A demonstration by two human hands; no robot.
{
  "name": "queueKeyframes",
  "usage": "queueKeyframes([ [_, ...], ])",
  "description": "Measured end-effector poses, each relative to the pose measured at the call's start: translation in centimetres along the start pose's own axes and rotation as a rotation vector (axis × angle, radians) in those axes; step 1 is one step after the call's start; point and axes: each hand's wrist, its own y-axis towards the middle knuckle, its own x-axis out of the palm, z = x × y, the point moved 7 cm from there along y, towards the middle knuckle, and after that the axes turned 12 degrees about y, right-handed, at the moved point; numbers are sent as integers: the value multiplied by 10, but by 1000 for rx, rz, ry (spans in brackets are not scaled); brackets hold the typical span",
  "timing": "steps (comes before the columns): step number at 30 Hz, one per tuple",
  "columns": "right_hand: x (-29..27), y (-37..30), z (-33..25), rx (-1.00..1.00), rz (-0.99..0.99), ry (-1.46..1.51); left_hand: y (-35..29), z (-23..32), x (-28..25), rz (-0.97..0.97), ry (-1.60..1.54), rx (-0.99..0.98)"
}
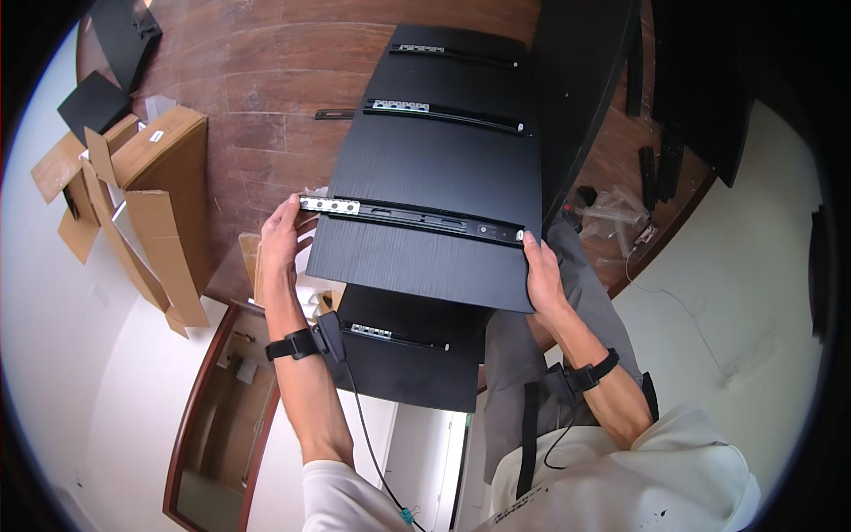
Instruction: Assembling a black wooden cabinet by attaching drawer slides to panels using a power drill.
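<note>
A black wood-grain panel (417,265) lies in front of me, with black drawer slides across it. My left hand (279,238) grips the nearest drawer slide (425,219) at its silver perforated end, which sticks out past the panel's left edge. At the other end, by a small white piece, my right hand (544,277) has its thumb against the slide; its other fingers are hidden behind the panel's right edge. Farther up the panel are a middle slide (470,118) and a far slide (474,57).
Below sits another black panel (403,377) with its own slide (390,335). A tall black board (581,80) stands along the right. Opened cardboard boxes (164,164) are at left. A loose dark strip (332,114) and clear plastic bags (612,217) lie on the wooden floor (275,62).
</note>
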Motion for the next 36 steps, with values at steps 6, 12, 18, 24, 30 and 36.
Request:
queueKeyframes([
  [6,-2,1,5,19,30,17,-10,6,18,-143,148,75],
  [12,-2,1,2,33,36,98,-38,25,29,-213,427,371],
  [18,-3,-1,5,78,67,92,-50,21,29,-134,224,454],
  [24,-3,3,8,53,57,80,-58,21,33,-110,202,511],
  [30,1,-1,2,61,37,78,-53,20,31,-148,146,452],
  [36,15,-7,-12,25,-54,80,-51,1,22,-221,-339,221],
])
